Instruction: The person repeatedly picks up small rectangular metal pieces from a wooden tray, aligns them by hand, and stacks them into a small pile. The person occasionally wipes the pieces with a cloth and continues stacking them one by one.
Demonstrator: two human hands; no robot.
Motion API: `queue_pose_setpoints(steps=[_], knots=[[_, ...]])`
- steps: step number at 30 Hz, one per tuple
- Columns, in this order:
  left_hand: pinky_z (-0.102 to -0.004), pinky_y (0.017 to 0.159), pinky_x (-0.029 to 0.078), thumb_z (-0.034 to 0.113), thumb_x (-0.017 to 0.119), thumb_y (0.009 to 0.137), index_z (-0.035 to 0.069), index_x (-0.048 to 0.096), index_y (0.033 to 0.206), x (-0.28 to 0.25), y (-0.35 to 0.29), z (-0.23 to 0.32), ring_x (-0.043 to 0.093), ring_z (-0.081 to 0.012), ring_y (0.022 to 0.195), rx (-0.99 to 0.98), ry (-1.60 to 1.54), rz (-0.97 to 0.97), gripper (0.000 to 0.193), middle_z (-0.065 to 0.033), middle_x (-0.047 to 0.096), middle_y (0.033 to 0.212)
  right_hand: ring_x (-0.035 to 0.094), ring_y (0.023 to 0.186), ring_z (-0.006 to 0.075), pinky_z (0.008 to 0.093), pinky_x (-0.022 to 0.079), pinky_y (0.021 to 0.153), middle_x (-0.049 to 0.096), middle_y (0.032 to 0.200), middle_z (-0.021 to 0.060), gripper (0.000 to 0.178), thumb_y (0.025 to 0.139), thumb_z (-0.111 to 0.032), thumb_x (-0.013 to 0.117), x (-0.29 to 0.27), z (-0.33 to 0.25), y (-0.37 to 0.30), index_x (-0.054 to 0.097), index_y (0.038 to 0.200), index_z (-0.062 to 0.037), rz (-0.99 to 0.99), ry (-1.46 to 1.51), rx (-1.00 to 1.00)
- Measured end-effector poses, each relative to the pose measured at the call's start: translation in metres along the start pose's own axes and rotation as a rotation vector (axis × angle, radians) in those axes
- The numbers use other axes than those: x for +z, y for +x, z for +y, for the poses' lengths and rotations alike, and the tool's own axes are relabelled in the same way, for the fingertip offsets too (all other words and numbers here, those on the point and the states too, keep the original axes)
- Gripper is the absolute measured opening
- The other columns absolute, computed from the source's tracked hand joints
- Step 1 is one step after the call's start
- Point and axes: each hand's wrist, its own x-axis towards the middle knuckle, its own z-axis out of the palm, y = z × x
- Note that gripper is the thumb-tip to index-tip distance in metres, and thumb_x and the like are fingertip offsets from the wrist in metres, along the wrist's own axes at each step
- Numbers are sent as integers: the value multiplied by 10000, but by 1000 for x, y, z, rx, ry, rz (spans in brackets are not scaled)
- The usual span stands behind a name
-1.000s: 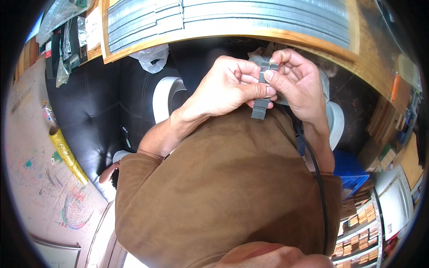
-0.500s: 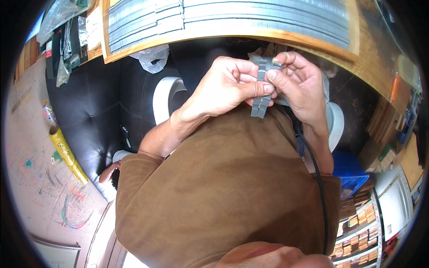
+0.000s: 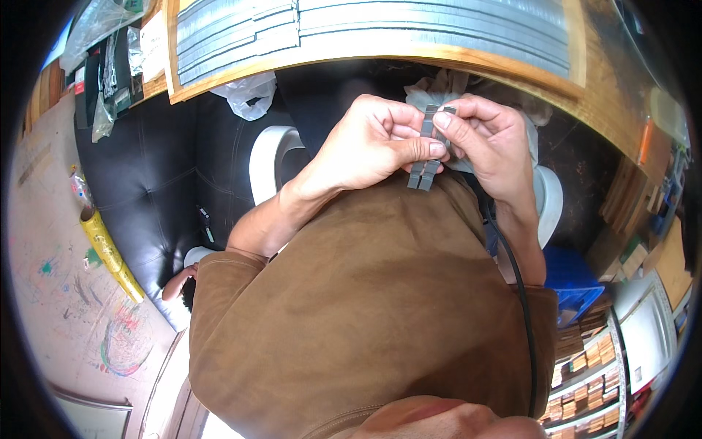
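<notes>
Two narrow grey segmented strips (image 3: 428, 130) are held side by side in front of my chest, their lower ends hanging below my fingers. My left hand (image 3: 373, 143) is closed on them, its thumb lying across the strips and its fingers behind. With thumb and index finger, my right hand (image 3: 486, 135) pinches the upper part of the right strip. The two strips are slightly apart at the top. What the strips are made of and how the pieces join is too small to tell.
Ahead, a wooden-framed tray (image 3: 175, 66) of long grey strips rests on the wooden table (image 3: 596, 110). A white plastic bag (image 3: 251, 99) hangs below its edge. A black tufted sofa (image 3: 139, 157) is at the left, with another person's arm (image 3: 178, 284) beside it. A blue crate (image 3: 574, 282) stands at right.
My right thumb and fingers have shifted slightly down and left on the right strip. The strips' tops have come into clearer view, and their lower ends have swung a little left.
</notes>
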Motion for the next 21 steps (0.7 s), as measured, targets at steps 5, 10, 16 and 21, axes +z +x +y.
queue_pose_setpoints(steps=[5,10,16,21], knots=[[-262,729,608,56,756,934,-31,738,1118,0,2,0,761,-175,850,4,-16,3,204,-128,778,970,650,736,74,205,533,642,719,879,71,114,977,-34,697,2,-1,0,720,1035,61,37,-22,-12],[-274,734,599,34,745,940,-51,731,1045,6,4,6,756,-188,865,15,-21,82,136,-142,771,960,618,708,65,207,500,621,704,857,56,92,973,-28,689,2,-7,-6,728,1003,49,144,0,-22],[-341,850,620,-13,717,943,-74,703,1056,3,7,-6,758,-255,923,223,-157,157,129,-195,762,1023,587,641,91,234,470,601,684,802,60,127,910,-75,746,-48,-114,-39,750,975,35,670,-363,-451],[-299,860,597,-37,721,936,-77,731,1067,14,7,-2,748,-189,933,360,261,146,137,-161,776,999,596,721,98,252,466,642,661,787,41,132,902,-86,756,-116,-148,-46,765,976,23,630,-448,-423]])
